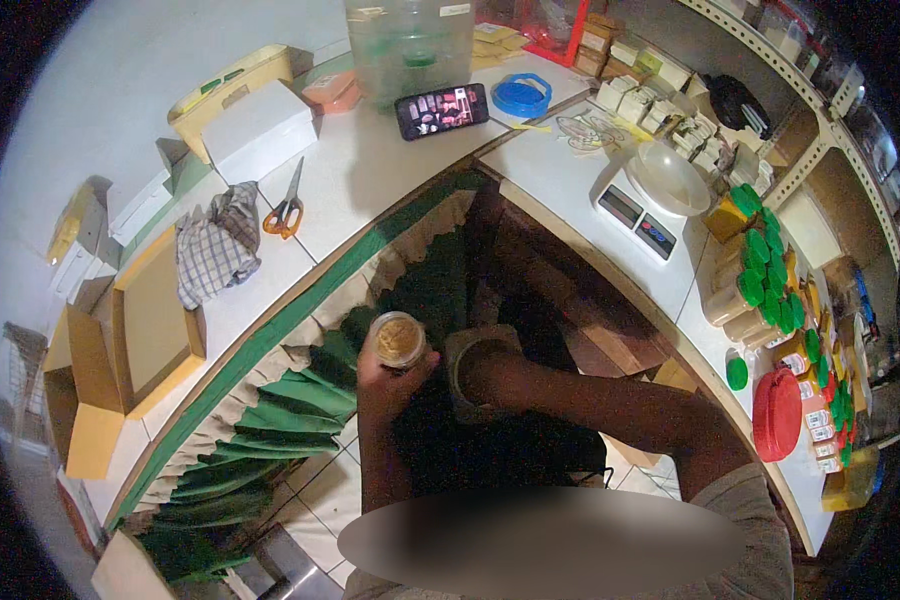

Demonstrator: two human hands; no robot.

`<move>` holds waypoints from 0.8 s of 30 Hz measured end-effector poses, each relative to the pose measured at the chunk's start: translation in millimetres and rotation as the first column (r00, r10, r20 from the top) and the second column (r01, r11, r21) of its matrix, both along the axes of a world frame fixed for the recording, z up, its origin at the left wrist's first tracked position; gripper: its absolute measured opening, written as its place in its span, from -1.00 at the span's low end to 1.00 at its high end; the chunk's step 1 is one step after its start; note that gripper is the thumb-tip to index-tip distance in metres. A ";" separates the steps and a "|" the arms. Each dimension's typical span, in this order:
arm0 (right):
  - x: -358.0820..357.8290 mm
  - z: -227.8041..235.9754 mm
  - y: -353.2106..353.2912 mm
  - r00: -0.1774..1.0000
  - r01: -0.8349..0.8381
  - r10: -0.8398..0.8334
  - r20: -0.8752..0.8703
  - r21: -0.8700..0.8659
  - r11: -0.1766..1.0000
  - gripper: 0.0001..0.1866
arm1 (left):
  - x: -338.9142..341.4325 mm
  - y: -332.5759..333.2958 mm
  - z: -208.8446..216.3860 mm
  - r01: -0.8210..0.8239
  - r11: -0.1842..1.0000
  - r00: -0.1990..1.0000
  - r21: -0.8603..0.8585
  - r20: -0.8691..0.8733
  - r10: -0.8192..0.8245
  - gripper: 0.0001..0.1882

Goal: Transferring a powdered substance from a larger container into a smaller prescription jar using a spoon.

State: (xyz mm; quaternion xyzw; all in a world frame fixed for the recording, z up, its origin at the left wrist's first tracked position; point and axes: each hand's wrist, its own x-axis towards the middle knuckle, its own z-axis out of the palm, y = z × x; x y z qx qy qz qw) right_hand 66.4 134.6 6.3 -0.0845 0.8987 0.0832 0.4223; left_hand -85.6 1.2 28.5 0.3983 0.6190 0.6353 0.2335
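My left hand (388,388) is closed around a small open clear jar (401,340) with tan-brown contents, held in front of the corner between the two counters. Just to its right, my right hand (492,380) reaches down into a wide greyish container (460,352). The container's walls hide the fingers, so what they hold does not show. On the right counter lies a loose green lid (737,374), beside a round red lid or tub (777,415). Several jars with green lids (763,262) stand close together behind them.
A digital scale (638,222) with a clear bowl sits on the right counter. A phone (441,110) leans against a large clear tub (410,50), near a blue ring-shaped lid (521,95). Orange-handled scissors (284,215), a checked cloth (218,243) and an open cardboard box (160,315) lie on the left counter.
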 end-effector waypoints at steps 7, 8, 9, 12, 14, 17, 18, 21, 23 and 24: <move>-7.4 -49.6 -4.7 0.636 0.328 -0.609 -0.475 -0.547 0.770 -0.71 | 6.6 -1.4 5.2 0.056 0.998 0.996 0.035 -0.068 -0.054 -0.44; -5.4 -47.8 -4.9 0.659 0.327 -0.594 -0.462 -0.535 0.779 -0.71 | 7.2 -1.0 6.1 0.064 0.998 0.996 0.024 -0.058 -0.063 -0.43; -10.3 -46.6 -7.5 0.681 0.326 -0.578 -0.450 -0.521 0.789 -0.71 | 7.5 -0.4 6.9 0.074 0.997 0.996 0.015 -0.047 -0.073 -0.42; -24.1 -37.5 -8.8 0.742 0.322 -0.535 -0.404 -0.485 0.813 -0.71 | 9.0 0.9 9.0 0.075 0.997 0.997 0.012 -0.008 -0.075 -0.42; -31.8 -31.0 -9.9 0.772 0.320 -0.511 -0.378 -0.463 0.827 -0.71 | 7.1 -0.9 9.1 0.068 0.998 0.997 0.000 -0.023 -0.067 -0.42; -35.8 -21.2 -7.0 0.816 0.314 -0.472 -0.334 -0.431 0.846 -0.70 | 9.1 -2.9 9.2 0.050 0.999 0.998 0.015 -0.039 -0.050 -0.41; -30.6 -17.1 -0.3 0.829 0.311 -0.459 -0.318 -0.421 0.852 -0.70 | 9.8 -2.9 9.7 0.043 0.998 0.998 0.042 -0.039 -0.041 -0.40; -26.6 -10.0 8.4 0.862 0.318 -0.438 -0.257 -0.398 0.860 -0.70 | 11.3 -0.9 19.8 0.043 0.999 0.995 0.014 -0.093 -0.042 -0.39; -27.1 -6.9 7.8 0.886 0.311 -0.413 -0.210 -0.390 0.867 -0.70 | 7.0 -1.6 3.3 0.060 0.997 0.998 0.051 -0.038 -0.058 -0.40; -16.1 -4.8 13.4 0.897 0.308 -0.401 -0.186 -0.387 0.869 -0.70 | 5.9 -2.5 -3.7 0.076 0.993 0.997 0.092 0.014 -0.078 -0.41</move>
